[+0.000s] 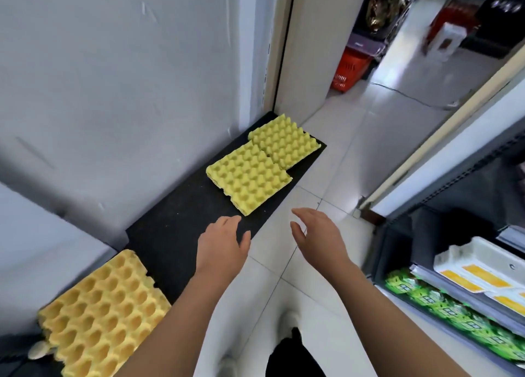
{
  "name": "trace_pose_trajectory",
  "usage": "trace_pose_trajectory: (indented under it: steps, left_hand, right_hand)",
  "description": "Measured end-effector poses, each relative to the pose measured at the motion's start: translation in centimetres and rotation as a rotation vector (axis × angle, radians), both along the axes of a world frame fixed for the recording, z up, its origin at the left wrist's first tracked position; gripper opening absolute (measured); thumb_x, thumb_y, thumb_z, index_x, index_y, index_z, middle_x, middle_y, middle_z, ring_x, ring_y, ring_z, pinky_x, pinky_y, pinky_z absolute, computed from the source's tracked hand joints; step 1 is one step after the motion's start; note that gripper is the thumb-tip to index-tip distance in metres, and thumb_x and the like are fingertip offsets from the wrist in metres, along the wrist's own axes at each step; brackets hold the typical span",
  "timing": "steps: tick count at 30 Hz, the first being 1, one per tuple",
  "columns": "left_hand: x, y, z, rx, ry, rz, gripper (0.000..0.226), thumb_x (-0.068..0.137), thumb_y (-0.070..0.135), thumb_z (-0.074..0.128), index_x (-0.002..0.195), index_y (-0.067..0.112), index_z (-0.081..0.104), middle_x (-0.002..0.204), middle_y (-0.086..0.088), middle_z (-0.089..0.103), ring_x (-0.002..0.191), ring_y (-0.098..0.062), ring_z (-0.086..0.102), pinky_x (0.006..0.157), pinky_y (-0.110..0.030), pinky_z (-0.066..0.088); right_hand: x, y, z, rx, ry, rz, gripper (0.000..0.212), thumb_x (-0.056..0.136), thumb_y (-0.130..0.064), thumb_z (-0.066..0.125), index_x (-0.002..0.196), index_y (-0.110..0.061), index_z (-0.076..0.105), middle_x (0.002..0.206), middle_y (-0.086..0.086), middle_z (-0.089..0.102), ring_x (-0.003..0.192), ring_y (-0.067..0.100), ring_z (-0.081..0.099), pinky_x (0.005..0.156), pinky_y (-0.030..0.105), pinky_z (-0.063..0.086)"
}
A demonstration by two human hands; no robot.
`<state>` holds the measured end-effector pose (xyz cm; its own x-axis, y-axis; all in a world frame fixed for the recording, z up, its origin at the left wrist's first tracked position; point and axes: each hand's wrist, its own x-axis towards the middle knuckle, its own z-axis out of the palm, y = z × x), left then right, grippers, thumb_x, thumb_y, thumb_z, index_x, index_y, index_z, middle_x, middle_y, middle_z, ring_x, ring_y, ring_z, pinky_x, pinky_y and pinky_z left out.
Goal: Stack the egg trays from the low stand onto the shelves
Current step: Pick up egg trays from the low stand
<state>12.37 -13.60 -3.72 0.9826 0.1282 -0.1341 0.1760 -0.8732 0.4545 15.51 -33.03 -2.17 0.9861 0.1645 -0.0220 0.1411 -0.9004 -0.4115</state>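
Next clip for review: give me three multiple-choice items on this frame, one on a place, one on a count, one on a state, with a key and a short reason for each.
1. Where do the two greenish egg trays lie?
A. on the black stand
B. on the floor tiles
C. in the red basket

2. How many trays show on the stand in all?
A. one
B. three
C. five

3. What are the hands doing?
A. both grip one tray
B. both are open and hold nothing
C. one holds a carton

Key:
1 A: both greenish trays rest on the stand's far end, by the wall, edges overlapping.
2 B: two greenish trays far off, one orange-yellow tray near.
3 B: the left hand and right hand reach forward with fingers spread, short of the nearer greenish tray.
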Motion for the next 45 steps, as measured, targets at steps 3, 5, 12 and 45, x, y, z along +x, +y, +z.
trace_pose_trajectory:
  steps: [3,5,12,45]
  left_hand:
    - [5.1,-1.6,-1.7,-0.02,0.043,0.039,0.047,0.099,0.039,0.049,0.141,0.019,0.048,0.138,0.0,0.053,0.12,-0.022,0.052,0.097,-0.035,0.043]
    - [8.4,-2.7,-3.0,-0.038,0.076,0.087,0.048,0.099,0.039,0.049,0.142,0.018,0.047,0.138,0.0,0.053,0.122,-0.022,0.052,0.098,-0.036,0.043]
    - [17.4,-5.3,-8.1,-0.151,0.22,0.315,0.05,0.097,0.037,0.053,0.143,0.018,0.046,0.137,0.0,0.051,0.121,-0.021,0.051,0.096,-0.037,0.044]
    - [32.3,-2.4,-35.0,-0.725,0.443,0.962,0.115,0.076,0.034,0.083,0.152,0.039,-0.003,0.152,0.0,0.014,0.128,-0.013,0.032,0.094,-0.037,0.04]
  right_hand:
    - [5.8,-1.6,-1.8,-0.006,0.033,0.02,0.037,0.097,-0.025,0.05,0.132,-0.015,0.057,0.131,0.001,0.059,0.122,0.02,0.051,0.101,0.028,0.036]
    - [9.7,-2.8,-3.1,-0.016,0.058,0.059,0.037,0.098,-0.026,0.05,0.133,-0.014,0.056,0.132,0.002,0.059,0.123,0.02,0.05,0.102,0.029,0.035]
    - [22.4,-5.9,-8.5,-0.053,0.213,0.164,0.041,0.099,-0.029,0.047,0.137,-0.015,0.052,0.137,0.003,0.054,0.128,0.021,0.045,0.105,0.03,0.034]
    - [43.8,-2.5,-37.6,0.071,0.665,0.077,0.084,0.076,-0.046,0.073,0.14,-0.056,0.02,0.135,0.013,0.025,0.117,0.033,0.044,0.104,0.045,0.04]
